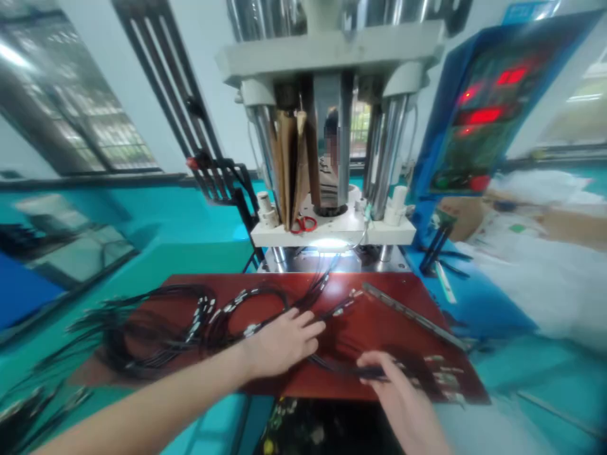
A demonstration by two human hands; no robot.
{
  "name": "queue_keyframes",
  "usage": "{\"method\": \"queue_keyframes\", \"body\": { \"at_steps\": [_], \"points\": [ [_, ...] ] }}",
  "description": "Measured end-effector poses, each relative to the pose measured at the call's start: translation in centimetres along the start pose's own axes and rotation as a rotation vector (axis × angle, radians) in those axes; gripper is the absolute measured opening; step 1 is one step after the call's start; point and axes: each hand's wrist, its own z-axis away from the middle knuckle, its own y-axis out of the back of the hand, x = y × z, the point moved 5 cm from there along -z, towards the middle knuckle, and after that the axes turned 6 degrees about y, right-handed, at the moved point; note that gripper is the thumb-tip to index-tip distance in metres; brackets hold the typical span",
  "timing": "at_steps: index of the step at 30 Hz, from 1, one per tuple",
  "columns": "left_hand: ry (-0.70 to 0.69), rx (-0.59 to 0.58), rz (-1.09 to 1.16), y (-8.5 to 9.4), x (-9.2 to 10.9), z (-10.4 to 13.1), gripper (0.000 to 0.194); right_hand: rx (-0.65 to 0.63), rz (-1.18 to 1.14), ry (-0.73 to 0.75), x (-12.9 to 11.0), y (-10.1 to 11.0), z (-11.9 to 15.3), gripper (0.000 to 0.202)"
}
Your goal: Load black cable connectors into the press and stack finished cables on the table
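Black thin cables with silver connector ends [222,316] lay spread over the dark red flat work board [379,322] in front of you. Your left hand [284,341] rested palm down on them near the board's middle, fingers loosely extended and clasping nothing. Your right hand [403,398] pinched a dark bundle of those cables at the board's near edge. Beyond stood the grey metal press machine [332,126], with red-handled scissors [303,224] on its white base plate [403,232].
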Motion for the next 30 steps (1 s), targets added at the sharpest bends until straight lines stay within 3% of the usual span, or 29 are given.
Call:
{"method": "queue_keyframes", "body": {
  "at_steps": [4, 8, 10, 13, 15, 18, 20, 23, 30],
  "points": [
    [0.082, -0.040, 0.307, -1.8, 1.6, -1.6, 0.010, -0.072, -0.049, -0.052, 0.1, -0.3, -0.9, 0.023],
    [0.212, -0.302, 0.905, -2.2, 2.8, -4.0, 0.035, -0.155, 0.190, 0.081, -0.7, -1.0, -2.0, 0.025],
    [0.249, -0.441, 1.242, -2.5, 3.2, -5.4, 0.035, -0.177, 0.328, 0.126, -0.8, -1.3, -2.6, 0.025],
    [0.353, -0.566, 1.536, -3.6, 3.2, -7.0, 0.031, -0.161, 0.175, 0.096, -1.0, -0.8, -3.6, 0.027],
    [0.438, -0.536, 1.563, -4.5, 2.7, -7.6, 0.026, -0.098, -0.087, 0.071, -1.7, 0.2, -4.4, 0.032],
    [0.496, -0.477, 1.563, -5.4, 2.3, -7.9, 0.021, 0.094, -0.361, 0.094, -3.8, 2.7, -5.7, 0.036],
    [0.501, -0.484, 1.566, -5.8, 2.3, -8.1, 0.022, 0.171, -0.287, 0.118, -5.5, 3.8, -6.3, 0.035],
    [0.489, -0.464, 1.596, -5.5, 2.3, -9.0, 0.022, 0.139, -0.058, 0.106, -7.0, 3.8, -6.9, 0.029],
    [0.291, -0.327, 1.680, -3.0, 3.4, -13.1, 0.014, 0.002, 0.270, 0.059, -6.1, 1.2, -7.0, 0.034]
  ]
}}
